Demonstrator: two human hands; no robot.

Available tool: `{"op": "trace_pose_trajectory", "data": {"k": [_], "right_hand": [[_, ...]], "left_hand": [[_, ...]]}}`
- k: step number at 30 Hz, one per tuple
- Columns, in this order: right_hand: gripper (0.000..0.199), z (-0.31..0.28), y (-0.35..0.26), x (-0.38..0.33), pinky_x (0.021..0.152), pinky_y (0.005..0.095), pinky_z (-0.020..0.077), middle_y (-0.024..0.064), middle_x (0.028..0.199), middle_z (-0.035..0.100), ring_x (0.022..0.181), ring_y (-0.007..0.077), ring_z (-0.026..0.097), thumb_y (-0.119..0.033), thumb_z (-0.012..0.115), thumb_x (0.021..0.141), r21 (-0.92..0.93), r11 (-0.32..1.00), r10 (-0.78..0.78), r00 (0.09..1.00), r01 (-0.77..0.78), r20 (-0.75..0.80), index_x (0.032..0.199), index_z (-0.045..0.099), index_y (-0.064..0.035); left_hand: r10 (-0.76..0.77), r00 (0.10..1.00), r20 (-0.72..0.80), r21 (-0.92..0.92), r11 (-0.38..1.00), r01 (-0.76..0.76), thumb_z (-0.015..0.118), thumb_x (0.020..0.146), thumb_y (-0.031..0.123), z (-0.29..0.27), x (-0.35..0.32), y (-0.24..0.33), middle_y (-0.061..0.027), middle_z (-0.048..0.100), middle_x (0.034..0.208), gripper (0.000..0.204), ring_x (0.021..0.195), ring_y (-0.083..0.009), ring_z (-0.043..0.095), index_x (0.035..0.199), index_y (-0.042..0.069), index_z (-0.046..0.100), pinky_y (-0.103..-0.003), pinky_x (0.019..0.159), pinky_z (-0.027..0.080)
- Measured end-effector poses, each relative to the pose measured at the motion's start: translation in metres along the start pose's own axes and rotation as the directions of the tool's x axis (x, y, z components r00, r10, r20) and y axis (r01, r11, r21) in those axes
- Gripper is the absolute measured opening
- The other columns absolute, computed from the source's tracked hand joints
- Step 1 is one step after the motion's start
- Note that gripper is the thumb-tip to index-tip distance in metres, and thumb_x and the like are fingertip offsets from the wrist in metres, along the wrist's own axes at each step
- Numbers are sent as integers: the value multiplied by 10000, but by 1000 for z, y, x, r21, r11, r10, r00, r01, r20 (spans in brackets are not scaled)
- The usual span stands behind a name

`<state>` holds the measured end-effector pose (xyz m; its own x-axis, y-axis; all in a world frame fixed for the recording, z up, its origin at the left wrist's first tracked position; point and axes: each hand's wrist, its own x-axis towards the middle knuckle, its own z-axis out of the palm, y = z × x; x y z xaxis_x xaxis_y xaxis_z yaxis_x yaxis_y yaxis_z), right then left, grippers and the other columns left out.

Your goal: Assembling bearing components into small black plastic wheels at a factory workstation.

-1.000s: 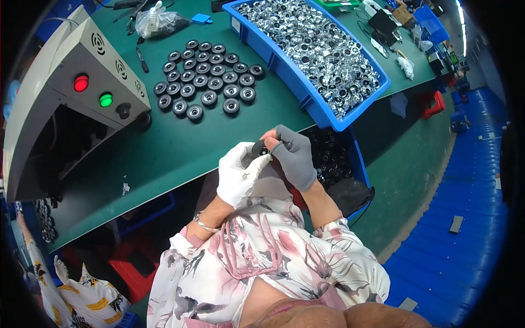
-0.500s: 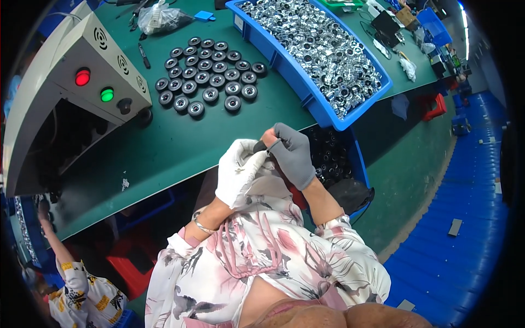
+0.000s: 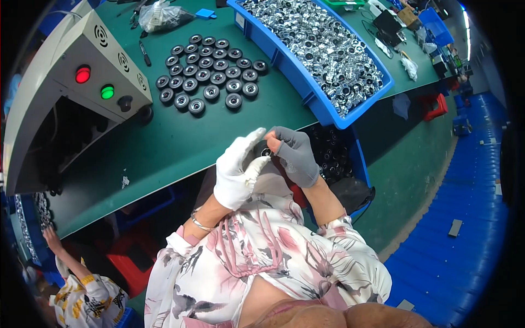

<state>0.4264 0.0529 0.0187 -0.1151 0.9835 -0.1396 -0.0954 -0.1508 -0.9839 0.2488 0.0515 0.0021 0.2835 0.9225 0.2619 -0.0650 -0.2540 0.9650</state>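
My left hand [image 3: 236,170], in a white glove, and my right hand [image 3: 294,154], in a grey fingerless glove, meet just off the near edge of the green bench [image 3: 164,147]. Between their fingertips they pinch a small black round part [image 3: 266,151], mostly hidden by the fingers. On the bench beyond lies a cluster of several black round parts [image 3: 210,71] set in rows. A lower blue bin of black parts [image 3: 333,156] sits right beside my right hand.
A long blue tray of shiny metal parts [image 3: 322,44] runs along the bench's right side. A grey machine with a red and a green button [image 3: 93,82] stands at the left. Another person in a patterned shirt [image 3: 82,290] reaches at lower left. Blue floor lies to the right.
Both hands stay together at the bench edge; the left fingers have spread slightly around the small part. The person at lower left has come further into view.
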Motion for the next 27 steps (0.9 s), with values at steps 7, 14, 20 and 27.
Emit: {"op": "trace_pose_trajectory", "data": {"k": [7,14,20,27], "right_hand": [[477,0,-19,-2,909,317,488,84,1230,532,1075,173,568,-167,838,775,-331,863,-351,925,381,148,1195,662,-25],[458,7,-1,-7,883,272,456,57,1240,496,1049,143,548,-134,878,729,-181,914,-341,929,363,144,1137,692,-42],[422,17,3,-9,849,261,444,45,1224,498,1009,135,529,-97,851,730,-124,925,-354,933,359,59,1119,693,-51],[388,4,-10,-7,801,331,487,81,1058,595,955,244,555,-109,796,738,-609,488,-611,743,625,274,1106,686,-57]], "left_hand": [[-297,954,27,-346,893,288,681,868,-97,-7,6,8,-85,621,1120,621,960,-110,629,1446,-21,468,-238,829,537],[-380,884,274,-706,545,453,644,981,188,-6,-3,15,-95,608,1148,566,1044,-141,592,1467,-13,433,-285,931,492],[-339,848,407,-779,355,516,635,995,245,-7,1,14,-62,618,1196,445,1072,-130,577,1363,8,552,-282,958,476],[-487,842,231,-654,563,505,667,929,63,-5,-4,9,-97,644,1118,357,983,-135,634,1259,-36,571,-282,884,534]]}}
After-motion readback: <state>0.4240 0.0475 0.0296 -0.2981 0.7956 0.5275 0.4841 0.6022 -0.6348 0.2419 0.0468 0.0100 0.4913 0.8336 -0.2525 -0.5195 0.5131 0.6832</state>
